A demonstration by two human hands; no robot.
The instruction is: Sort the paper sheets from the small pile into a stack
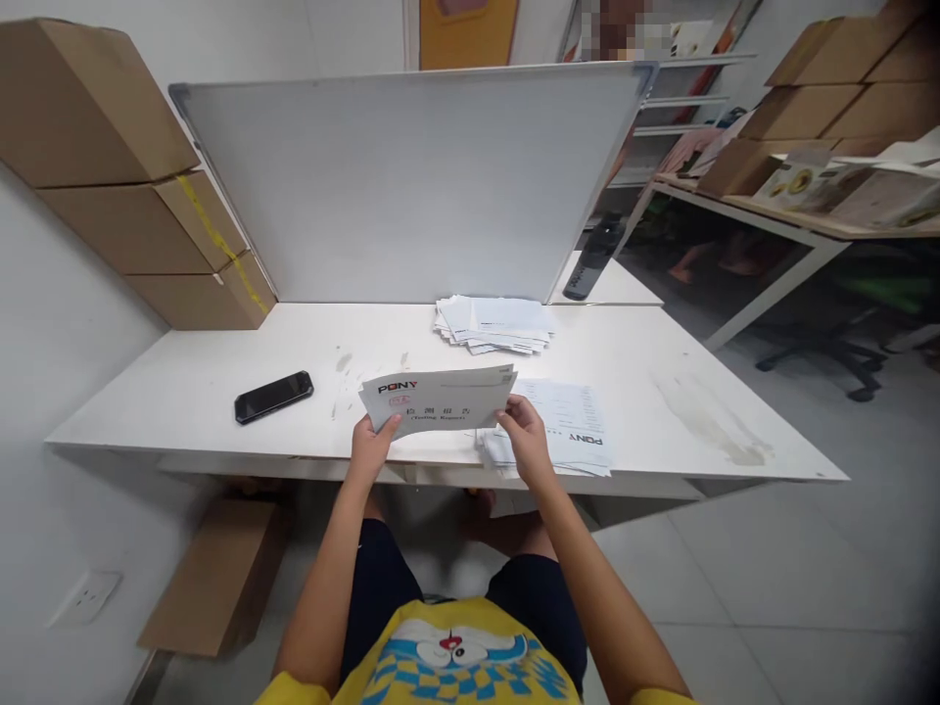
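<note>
Between my two hands I hold printed paper sheets [447,399] headed "PONY" and "Testing Report", raised over the table's front edge. My left hand [373,444] pinches the lower left side with the thumb on top. At the right end, my right hand [526,437] grips the edge between thumb and fingers. Partly behind my right hand lies a loose pile of printed papers [569,421], its "PONY" logo upside down. Farther back, against the white panel, sits another uneven stack of papers [499,323].
A black phone [274,397] lies on the white table [183,382] at left. Stacked cardboard boxes [110,230] stand at the left wall, behind which the white panel [418,186] begins. A dark bottle [593,257] is beyond its right end. Another box [216,578] is on the floor.
</note>
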